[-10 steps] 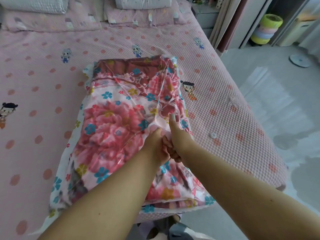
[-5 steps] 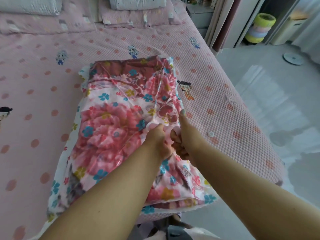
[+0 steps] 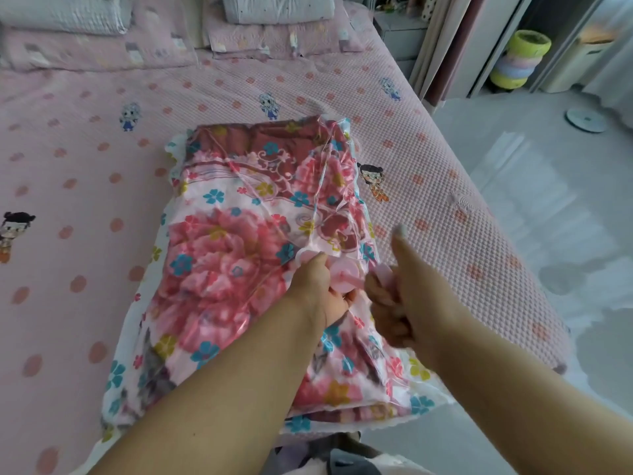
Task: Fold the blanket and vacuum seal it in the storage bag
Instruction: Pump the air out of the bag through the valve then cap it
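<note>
Head view: floral blanket bagged, folded.

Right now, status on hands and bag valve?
Left hand steadies round pink valve on clear storage bag. Right hand grips pink cap. Nothing blocking.

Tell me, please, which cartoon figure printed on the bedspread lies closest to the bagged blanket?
The dark-haired, orange-clothed figure beside the bag's right edge; the others sit farther off.

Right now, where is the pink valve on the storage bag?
In the head view, the pink valve sits on top of the storage bag, right of its middle, with the left hand at it and the right hand close beside.
</note>
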A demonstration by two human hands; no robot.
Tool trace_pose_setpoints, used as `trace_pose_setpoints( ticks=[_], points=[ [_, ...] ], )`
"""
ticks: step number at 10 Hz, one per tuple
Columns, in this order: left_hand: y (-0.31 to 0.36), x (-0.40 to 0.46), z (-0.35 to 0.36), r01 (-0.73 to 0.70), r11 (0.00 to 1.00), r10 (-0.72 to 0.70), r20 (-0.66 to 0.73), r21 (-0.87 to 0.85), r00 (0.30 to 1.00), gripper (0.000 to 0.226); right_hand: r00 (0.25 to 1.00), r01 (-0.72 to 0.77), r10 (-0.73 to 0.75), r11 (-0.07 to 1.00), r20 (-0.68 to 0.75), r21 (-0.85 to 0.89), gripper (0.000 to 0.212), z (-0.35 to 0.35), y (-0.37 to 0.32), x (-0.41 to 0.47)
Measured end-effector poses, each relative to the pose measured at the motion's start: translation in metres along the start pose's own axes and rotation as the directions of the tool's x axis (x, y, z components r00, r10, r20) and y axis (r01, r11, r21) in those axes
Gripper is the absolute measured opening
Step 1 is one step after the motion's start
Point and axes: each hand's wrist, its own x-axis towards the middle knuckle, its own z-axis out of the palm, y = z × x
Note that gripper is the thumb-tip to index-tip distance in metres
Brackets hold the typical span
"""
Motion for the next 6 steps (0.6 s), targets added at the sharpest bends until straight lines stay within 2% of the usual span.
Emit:
trace_pose_setpoints(
  ticks=[1,2,3,4,5,6],
  points=[
    [-0.002,0.003,-0.002,-0.048,0.999,0.048,0.013,0.002,0.999,0.012,0.993,-0.01,-0.002,0.995,-0.121,-0.102,0.075,0.02,-0.016,-0.004],
    [0.003,-0.004,0.0,-0.036,0.997,0.036,0.007,0.066,0.999,0.026,0.964,-0.004,-0.018,0.997,-0.265,-0.079,0.075,0.031,-0.023,0.024],
    [0.005,0.004,-0.002,-0.063,0.992,0.065,-0.015,0.112,0.998,0.035,0.987,-0.015,-0.007,0.99,-0.16,-0.139,0.073,0.035,-0.016,0.047],
    [0.001,-0.007,0.0,-0.018,0.996,0.02,-0.023,0.089,1.0,0.021,0.987,-0.069,0.057,0.994,-0.152,-0.079,0.072,0.031,-0.017,0.027],
    [-0.001,-0.005,0.0,-0.045,0.998,0.047,-0.022,0.054,0.999,0.03,0.99,-0.08,0.079,0.997,-0.118,-0.002,0.074,0.021,-0.022,-0.008],
    [-0.002,-0.003,-0.001,-0.037,0.996,0.037,-0.007,0.079,0.999,0.025,0.977,-0.075,0.07,0.997,-0.2,-0.021,0.075,0.028,-0.025,-0.002]
  ],
)
